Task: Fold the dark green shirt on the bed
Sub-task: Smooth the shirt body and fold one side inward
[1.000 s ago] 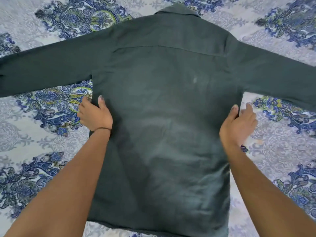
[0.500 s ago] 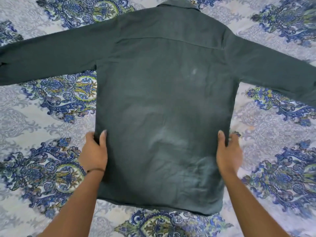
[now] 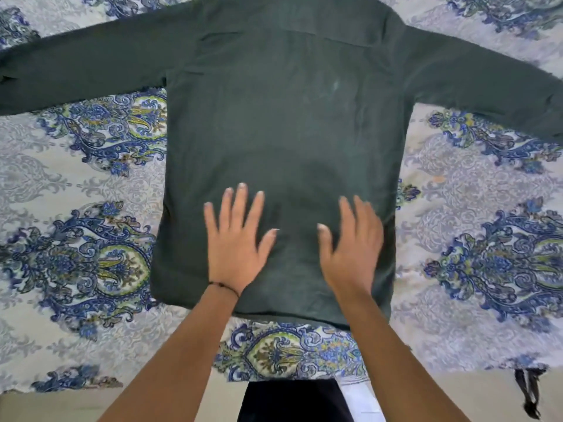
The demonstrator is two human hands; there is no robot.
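The dark green shirt [image 3: 286, 123] lies flat on the bed, back side up, collar away from me and hem towards me. Both long sleeves are spread out to the left and right. My left hand [image 3: 236, 239] rests palm down on the lower back of the shirt, fingers spread. My right hand [image 3: 353, 245] lies flat beside it on the same lower part, a little blurred. Neither hand holds any cloth.
The bed [image 3: 76, 208] is covered with a pale sheet patterned in blue and green paisley. Its near edge runs along the bottom of the view, where my dark trousers [image 3: 292, 400] show. A dark strap [image 3: 530, 391] hangs at the lower right.
Both hands have left the side edges of the shirt and moved inward onto the lower back, lying flat now. The view has pulled back, so the hem and bed edge show.
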